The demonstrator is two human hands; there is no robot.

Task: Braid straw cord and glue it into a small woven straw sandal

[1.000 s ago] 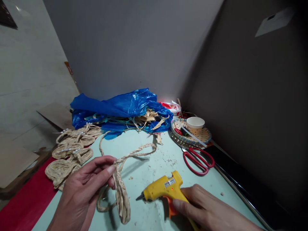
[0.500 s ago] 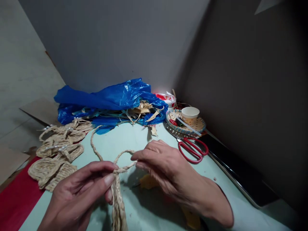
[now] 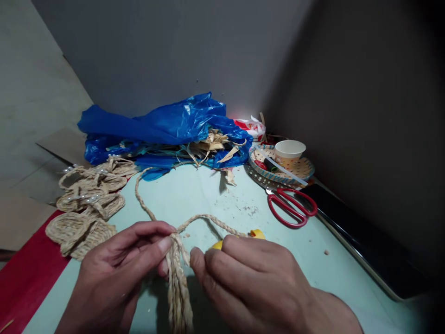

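My left hand point(image 3: 128, 264) pinches the top of a bundle of braided straw cords point(image 3: 180, 292) between thumb and fingers. The bundle hangs down toward the bottom edge of the view. Beside it, my right hand point(image 3: 250, 278) is closed, its thumb and forefinger pinching a short straw strand point(image 3: 185, 256) that comes off the bundle's top. A thin braided cord point(image 3: 212, 219) runs from the left fingertips over to the right, behind the right hand. Another braided cord point(image 3: 139, 197) curves away up the table. A yellow curled piece point(image 3: 257, 234) shows behind the right knuckles.
Coiled straw pieces with pearl-like beads point(image 3: 86, 199) lie at left, near a red cloth point(image 3: 31, 278). A blue plastic bag point(image 3: 156, 127) with dry husks stands at the back. Red-handled scissors point(image 3: 292, 208), a woven basket point(image 3: 306, 169) with a paper cup point(image 3: 290, 150), and a black flat device point(image 3: 354, 246) are at right.
My right hand has come down and nearer, drawing the strand from the side to below the bundle's top. The left hand keeps its pinch. The view has shifted slightly.
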